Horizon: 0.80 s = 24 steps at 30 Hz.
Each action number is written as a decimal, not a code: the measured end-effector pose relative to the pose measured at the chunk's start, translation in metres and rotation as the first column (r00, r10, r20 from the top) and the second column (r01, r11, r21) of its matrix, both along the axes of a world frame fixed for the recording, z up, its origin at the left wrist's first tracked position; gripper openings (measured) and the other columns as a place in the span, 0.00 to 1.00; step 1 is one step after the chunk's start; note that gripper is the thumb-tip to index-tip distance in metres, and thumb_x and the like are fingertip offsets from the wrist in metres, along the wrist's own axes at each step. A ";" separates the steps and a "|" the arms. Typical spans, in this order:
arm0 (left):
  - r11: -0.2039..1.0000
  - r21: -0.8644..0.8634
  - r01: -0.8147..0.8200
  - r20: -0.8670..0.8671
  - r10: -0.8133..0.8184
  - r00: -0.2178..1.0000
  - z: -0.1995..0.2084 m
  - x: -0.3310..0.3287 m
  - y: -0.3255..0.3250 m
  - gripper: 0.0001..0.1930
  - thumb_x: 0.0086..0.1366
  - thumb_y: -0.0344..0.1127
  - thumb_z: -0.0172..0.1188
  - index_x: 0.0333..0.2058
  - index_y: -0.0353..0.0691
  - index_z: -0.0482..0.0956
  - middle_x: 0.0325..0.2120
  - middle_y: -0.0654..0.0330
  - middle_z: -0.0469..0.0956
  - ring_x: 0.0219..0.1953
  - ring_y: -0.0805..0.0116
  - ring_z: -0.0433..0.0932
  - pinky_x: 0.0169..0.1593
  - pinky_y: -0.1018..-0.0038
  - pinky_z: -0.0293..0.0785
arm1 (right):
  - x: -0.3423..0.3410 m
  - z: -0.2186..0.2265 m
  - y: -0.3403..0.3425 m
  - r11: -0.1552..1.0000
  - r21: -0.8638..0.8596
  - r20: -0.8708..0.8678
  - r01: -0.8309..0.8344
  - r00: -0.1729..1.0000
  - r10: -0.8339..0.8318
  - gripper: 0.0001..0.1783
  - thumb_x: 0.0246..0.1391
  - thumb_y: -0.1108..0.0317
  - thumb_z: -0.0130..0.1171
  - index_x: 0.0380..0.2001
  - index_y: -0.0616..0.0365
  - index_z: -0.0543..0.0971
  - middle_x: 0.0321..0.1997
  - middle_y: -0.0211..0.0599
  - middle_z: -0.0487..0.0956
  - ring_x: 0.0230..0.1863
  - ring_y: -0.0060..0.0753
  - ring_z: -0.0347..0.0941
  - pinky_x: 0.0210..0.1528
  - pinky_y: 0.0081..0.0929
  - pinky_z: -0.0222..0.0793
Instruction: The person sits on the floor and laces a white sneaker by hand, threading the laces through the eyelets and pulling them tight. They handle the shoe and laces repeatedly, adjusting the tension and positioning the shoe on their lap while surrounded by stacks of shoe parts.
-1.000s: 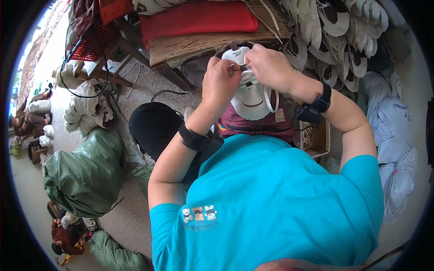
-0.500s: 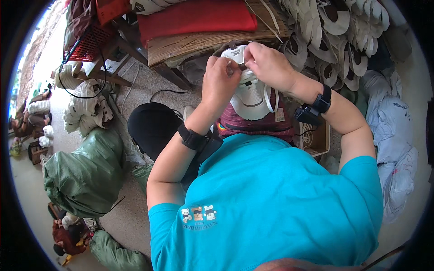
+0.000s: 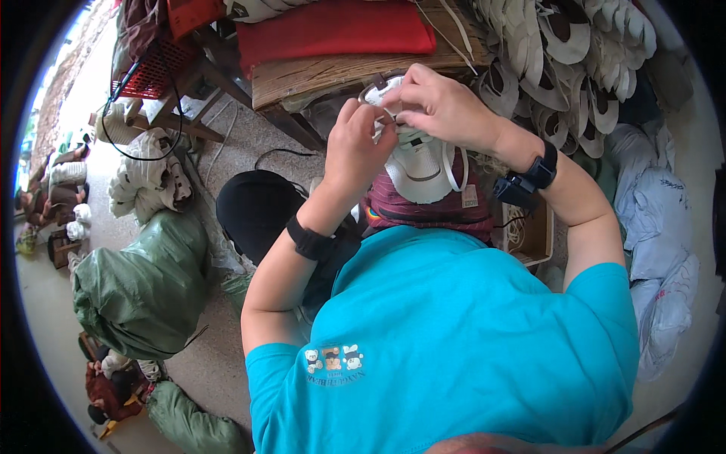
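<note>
A white shoe upper (image 3: pixel 420 175) lies in front of me on a dark maroon cloth (image 3: pixel 386 203), its toe toward my body. A loop of white shoelace (image 3: pixel 463 172) hangs along its right side. Over the tongue end, my left hand (image 3: pixel 358 145) is closed in a pinch, with a bit of white lace showing at its fingertips. Close beside it, my right hand (image 3: pixel 446 110) pinches the lace too, thumb and forefinger together. The fingers hide most of the eyelets and the pinched part of the lace.
A wooden bench (image 3: pixel 325 76) with a folded red cloth (image 3: pixel 340 36) stands ahead. Bundled pale shoe uppers (image 3: pixel 563 38) hang at the far right, above white bags (image 3: pixel 658 212). A box of laces (image 3: pixel 533 238) sits by my right side. Green sacks (image 3: pixel 144 287) lie left; other people work beyond.
My left hand has moved slightly left and down. My right hand has shifted its fingers lower over the tongue, covering more of it.
</note>
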<state>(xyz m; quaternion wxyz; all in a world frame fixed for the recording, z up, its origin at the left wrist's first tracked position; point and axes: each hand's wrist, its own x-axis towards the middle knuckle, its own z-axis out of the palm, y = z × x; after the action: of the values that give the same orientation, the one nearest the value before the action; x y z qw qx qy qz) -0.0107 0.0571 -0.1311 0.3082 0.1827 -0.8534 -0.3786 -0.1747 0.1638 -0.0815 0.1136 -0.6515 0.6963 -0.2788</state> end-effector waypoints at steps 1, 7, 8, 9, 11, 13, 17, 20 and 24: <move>0.999 0.033 -0.012 -0.010 0.012 1.000 -0.002 0.001 0.000 0.06 0.53 0.28 0.66 0.31 0.38 0.80 0.24 0.60 0.68 0.22 0.67 0.69 0.29 0.71 0.69 | 0.002 0.000 -0.001 0.999 0.007 -0.052 -0.048 0.998 0.048 0.16 0.51 0.70 0.65 0.46 0.50 0.81 0.42 0.36 0.74 0.41 0.38 0.77 0.44 0.32 0.74; 0.996 0.063 -0.061 -0.106 0.067 0.992 -0.016 0.006 -0.006 0.06 0.53 0.26 0.66 0.30 0.36 0.80 0.21 0.64 0.65 0.21 0.75 0.64 0.25 0.76 0.62 | -0.001 0.001 -0.012 0.983 0.171 -0.173 -0.062 0.981 0.092 0.10 0.49 0.65 0.64 0.37 0.50 0.82 0.37 0.35 0.72 0.39 0.41 0.76 0.41 0.38 0.73; 0.990 0.110 -0.089 -0.097 0.099 0.990 -0.017 0.009 -0.009 0.05 0.53 0.26 0.66 0.30 0.36 0.80 0.21 0.66 0.65 0.21 0.77 0.63 0.25 0.77 0.61 | -0.003 0.000 -0.011 0.972 0.232 -0.170 -0.048 0.981 0.089 0.10 0.48 0.64 0.64 0.36 0.50 0.82 0.36 0.35 0.72 0.38 0.41 0.75 0.41 0.38 0.72; 0.981 0.157 -0.116 -0.086 0.131 0.988 -0.017 0.012 -0.012 0.05 0.53 0.26 0.66 0.30 0.36 0.80 0.21 0.67 0.65 0.21 0.79 0.63 0.25 0.77 0.61 | -0.004 0.000 -0.010 0.973 0.221 -0.156 -0.061 0.983 0.097 0.10 0.48 0.64 0.64 0.36 0.50 0.82 0.35 0.35 0.73 0.38 0.41 0.75 0.40 0.39 0.72; 0.943 0.329 -0.053 -0.082 0.084 0.993 -0.027 0.016 -0.015 0.05 0.59 0.27 0.64 0.34 0.35 0.79 0.22 0.71 0.64 0.23 0.83 0.62 0.25 0.79 0.60 | -0.005 0.001 -0.011 0.976 0.196 -0.124 -0.094 0.985 0.119 0.10 0.48 0.63 0.64 0.35 0.50 0.82 0.34 0.35 0.74 0.37 0.42 0.75 0.39 0.39 0.71; 0.818 0.573 0.048 -0.138 0.038 0.990 -0.032 0.016 -0.010 0.05 0.65 0.29 0.60 0.37 0.34 0.78 0.23 0.72 0.63 0.24 0.84 0.61 0.27 0.80 0.60 | -0.007 -0.006 -0.016 0.980 0.174 -0.093 -0.101 0.989 0.118 0.09 0.49 0.64 0.64 0.35 0.53 0.82 0.34 0.35 0.75 0.35 0.37 0.76 0.37 0.35 0.71; 0.435 0.863 0.259 -0.313 0.057 0.948 -0.001 0.013 -0.001 0.09 0.72 0.32 0.48 0.43 0.34 0.75 0.24 0.72 0.63 0.25 0.83 0.59 0.31 0.83 0.58 | -0.002 0.011 -0.036 0.991 -0.045 0.295 -0.123 0.947 0.131 0.06 0.53 0.70 0.63 0.33 0.60 0.81 0.31 0.31 0.75 0.34 0.24 0.76 0.35 0.28 0.70; 0.444 0.835 0.324 -0.340 -0.047 0.939 -0.023 0.023 -0.002 0.13 0.73 0.32 0.46 0.46 0.33 0.77 0.27 0.69 0.64 0.29 0.79 0.61 0.35 0.83 0.59 | 0.017 0.059 -0.056 0.944 -0.312 0.368 -0.108 0.902 0.224 0.04 0.55 0.73 0.62 0.33 0.63 0.82 0.31 0.29 0.77 0.34 0.18 0.75 0.37 0.22 0.71; 0.959 0.265 0.097 -0.214 -0.040 0.976 -0.005 0.016 0.011 0.13 0.72 0.28 0.51 0.48 0.35 0.82 0.32 0.67 0.65 0.37 0.74 0.63 0.44 0.81 0.63 | 0.016 0.076 -0.075 0.807 -0.571 0.193 -0.152 0.930 0.312 0.07 0.58 0.74 0.59 0.40 0.62 0.80 0.32 0.33 0.79 0.27 0.21 0.73 0.28 0.20 0.69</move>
<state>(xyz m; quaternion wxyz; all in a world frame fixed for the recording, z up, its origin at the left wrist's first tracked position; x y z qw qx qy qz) 0.0050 0.0678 -0.1357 0.3538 0.1534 -0.7620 -0.5202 -0.1590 0.0891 -0.0054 0.0530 -0.6918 0.4787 -0.5380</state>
